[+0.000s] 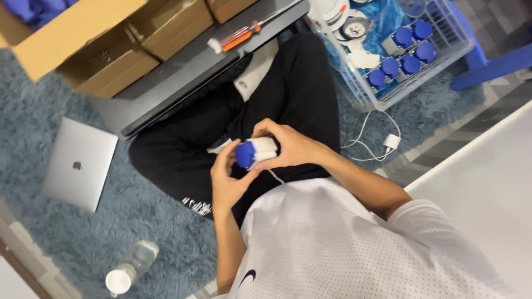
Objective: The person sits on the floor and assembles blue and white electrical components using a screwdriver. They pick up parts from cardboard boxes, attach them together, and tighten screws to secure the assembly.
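Head view: left hand and right hand both clasp a white plug with blue cap over the lap, fingers hiding much of it. Clear crate near rug's far edge holds more blue-capped plugs. Bottle cut off below; laptop lies left.

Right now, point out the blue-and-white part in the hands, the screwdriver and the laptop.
blue-and-white part (250,153): head view, on its blue cap.
screwdriver (239,37): head view, on its orange handle.
laptop (80,164): head view, middle of closed lid.
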